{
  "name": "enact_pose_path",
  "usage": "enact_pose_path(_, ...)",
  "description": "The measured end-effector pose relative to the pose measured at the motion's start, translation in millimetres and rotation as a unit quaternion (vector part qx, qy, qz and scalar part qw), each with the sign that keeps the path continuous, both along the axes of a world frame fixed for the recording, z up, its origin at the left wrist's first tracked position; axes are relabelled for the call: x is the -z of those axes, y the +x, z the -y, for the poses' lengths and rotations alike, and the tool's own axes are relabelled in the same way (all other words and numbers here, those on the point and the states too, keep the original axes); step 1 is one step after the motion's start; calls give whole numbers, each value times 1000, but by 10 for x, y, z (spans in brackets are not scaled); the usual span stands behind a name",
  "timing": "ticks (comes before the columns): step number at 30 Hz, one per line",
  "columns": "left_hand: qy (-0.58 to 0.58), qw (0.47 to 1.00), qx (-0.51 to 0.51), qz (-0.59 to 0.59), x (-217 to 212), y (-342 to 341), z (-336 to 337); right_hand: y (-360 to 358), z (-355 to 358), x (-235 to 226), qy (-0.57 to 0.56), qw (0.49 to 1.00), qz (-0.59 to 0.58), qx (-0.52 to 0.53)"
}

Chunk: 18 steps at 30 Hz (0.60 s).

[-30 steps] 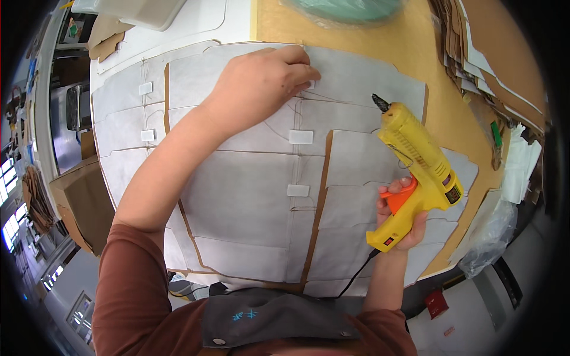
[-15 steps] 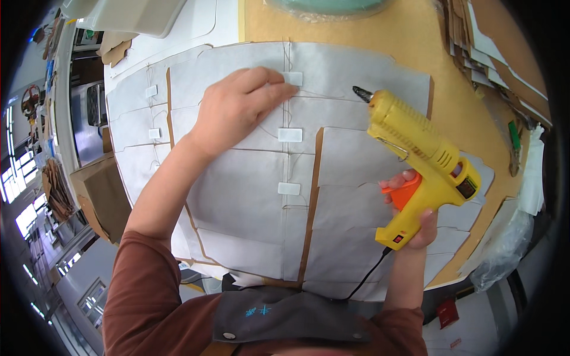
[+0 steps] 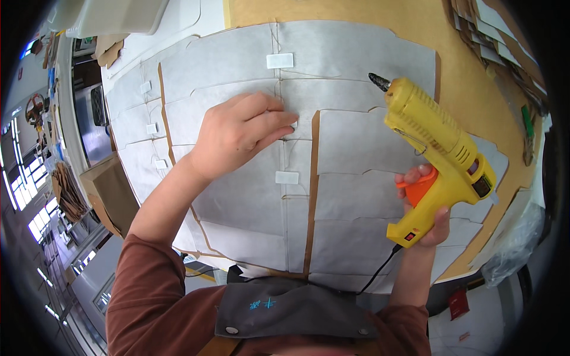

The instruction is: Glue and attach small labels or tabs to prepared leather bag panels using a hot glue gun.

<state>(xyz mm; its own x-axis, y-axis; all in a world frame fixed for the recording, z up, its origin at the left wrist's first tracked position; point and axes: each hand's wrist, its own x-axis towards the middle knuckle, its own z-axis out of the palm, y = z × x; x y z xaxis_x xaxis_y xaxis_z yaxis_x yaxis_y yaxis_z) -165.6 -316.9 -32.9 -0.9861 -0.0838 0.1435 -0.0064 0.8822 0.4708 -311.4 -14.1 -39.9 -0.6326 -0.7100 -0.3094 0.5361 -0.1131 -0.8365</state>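
My left hand point(image 3: 237, 136) reaches over grey-white paper sheets point(image 3: 350, 47), its fingers pinched together at a small white tab point(image 3: 294, 125) that they mostly cover. A thin string runs down the middle of the sheets past this tab. One white tab point(image 3: 279, 61) lies on the string above my hand and another tab point(image 3: 287, 177) below it. My right hand point(image 3: 438, 230) grips the handle of a yellow hot glue gun point(image 3: 430, 121), fingers at its orange trigger point(image 3: 420, 185). The dark nozzle point(image 3: 379, 81) points up and left above the sheets, apart from the tabs.
More tabs point(image 3: 151, 129) with string sit on the sheets at the left. Stacked cardboard point(image 3: 487, 29) stands at the far right, near a green-handled tool point(image 3: 528, 121). A pale plastic bin point(image 3: 119, 18) is at the back left. The gun's black cord point(image 3: 380, 270) trails toward my apron.
My left hand has moved down from the top middle tab to the tab below it, leaving the top one uncovered. The glue gun has shifted slightly right. The whole view has shifted a little.
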Motion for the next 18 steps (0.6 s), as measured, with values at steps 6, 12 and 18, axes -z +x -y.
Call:
enact_pose_path(6,-41,997,-12,-67,97,62,-72,25,-51,-5,-13,1000,19,13)
enact_pose_path(12,-62,994,-16,-94,140,119,-115,102,41,-94,-6,998,51,-44)
enact_pose_path(18,-58,991,-23,-120,176,147,-97,110,194,-92,-19,989,73,-131)
